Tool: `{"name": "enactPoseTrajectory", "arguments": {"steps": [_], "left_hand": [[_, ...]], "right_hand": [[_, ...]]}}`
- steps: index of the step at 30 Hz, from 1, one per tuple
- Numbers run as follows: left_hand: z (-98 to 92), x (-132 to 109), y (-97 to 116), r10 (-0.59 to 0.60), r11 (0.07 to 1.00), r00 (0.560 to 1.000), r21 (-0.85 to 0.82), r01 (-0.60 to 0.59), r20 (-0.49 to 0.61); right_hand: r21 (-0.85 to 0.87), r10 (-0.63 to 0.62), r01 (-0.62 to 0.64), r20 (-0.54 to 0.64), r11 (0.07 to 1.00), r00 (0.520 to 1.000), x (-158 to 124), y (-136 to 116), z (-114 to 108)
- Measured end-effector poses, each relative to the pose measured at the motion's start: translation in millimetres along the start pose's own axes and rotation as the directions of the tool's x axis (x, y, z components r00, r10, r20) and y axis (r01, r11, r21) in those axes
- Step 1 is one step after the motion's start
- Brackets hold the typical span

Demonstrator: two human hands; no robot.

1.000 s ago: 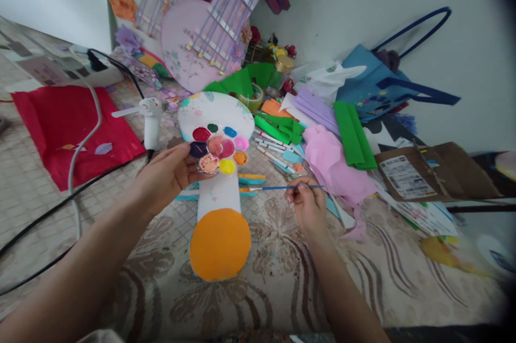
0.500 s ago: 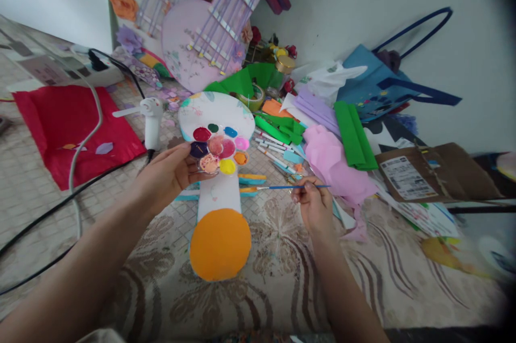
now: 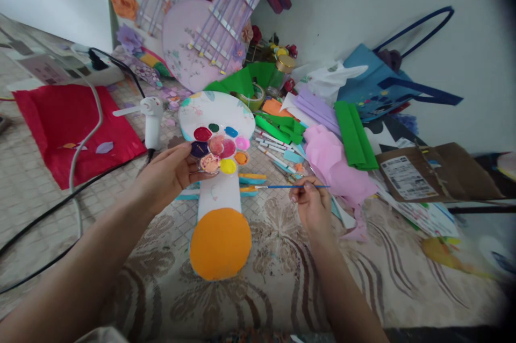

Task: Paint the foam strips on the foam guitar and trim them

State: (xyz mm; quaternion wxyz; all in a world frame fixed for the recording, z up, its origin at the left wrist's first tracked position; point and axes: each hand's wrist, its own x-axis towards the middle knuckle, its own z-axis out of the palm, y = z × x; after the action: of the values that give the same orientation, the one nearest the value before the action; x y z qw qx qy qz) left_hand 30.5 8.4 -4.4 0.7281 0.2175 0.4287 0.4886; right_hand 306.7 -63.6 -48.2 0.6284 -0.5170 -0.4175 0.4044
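Observation:
Pinched at its left edge, a clear paint palette (image 3: pixel 223 147) with several coloured wells is in my left hand (image 3: pixel 173 171). My right hand (image 3: pixel 312 198) grips a thin blue paintbrush (image 3: pixel 274 187), which lies level with its tip pointing left. The tip is close to the orange-topped sticks (image 3: pixel 250 189) at the side of a cutout; I cannot tell whether they touch. Below the palette lies the white cutout (image 3: pixel 219 192), with a broad painted top (image 3: pixel 217 104) and an orange round end (image 3: pixel 220 243). The palette hides part of its middle.
A white glue gun (image 3: pixel 152 122) stands left, near red paper (image 3: pixel 76 133) crossed by cables. To the right are scattered markers (image 3: pixel 274 144), pink crepe paper (image 3: pixel 334 165), green paper (image 3: pixel 355 136) and a cardboard piece (image 3: pixel 439 173). Behind stand a blue bag (image 3: pixel 358 82) and a glass jar (image 3: pixel 278 77).
The paintbrush and my right hand have shifted very slightly left. My left hand and the palette are nearly where they were.

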Motion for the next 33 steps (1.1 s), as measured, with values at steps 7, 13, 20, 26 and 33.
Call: {"name": "enactPoseTrajectory", "arguments": {"steps": [7,13,20,26,33], "left_hand": [[-1.8,0.2,-0.9,0.01,1.0,1.0,-0.013,-0.01,0.011],[-0.6,0.6,-0.5,0.01,1.0,1.0,-0.02,-0.01,-0.006],[1.2,0.5,-0.6,0.007,1.0,1.0,-0.004,-0.007,-0.019],[-1.1,0.6,-0.6,0.013,1.0,1.0,-0.013,-0.013,0.004],[-3.5,1.2,-0.6,0.012,1.0,1.0,0.003,-0.012,0.001]], "right_hand": [[-0.001,0.004,-0.004,0.049,1.0,0.999,-2.9,5.0,8.1],[-0.022,0.009,-0.007,0.067,1.0,0.998,-2.8,6.5,5.5],[0.011,0.007,-0.007,0.034,1.0,0.999,-1.3,4.0,3.4],[0.011,0.031,-0.031,0.063,0.999,0.998,-3.0,6.0,9.6],[-0.015,0.019,-0.018,0.043,1.0,0.999,0.2,6.2,2.2]]}}
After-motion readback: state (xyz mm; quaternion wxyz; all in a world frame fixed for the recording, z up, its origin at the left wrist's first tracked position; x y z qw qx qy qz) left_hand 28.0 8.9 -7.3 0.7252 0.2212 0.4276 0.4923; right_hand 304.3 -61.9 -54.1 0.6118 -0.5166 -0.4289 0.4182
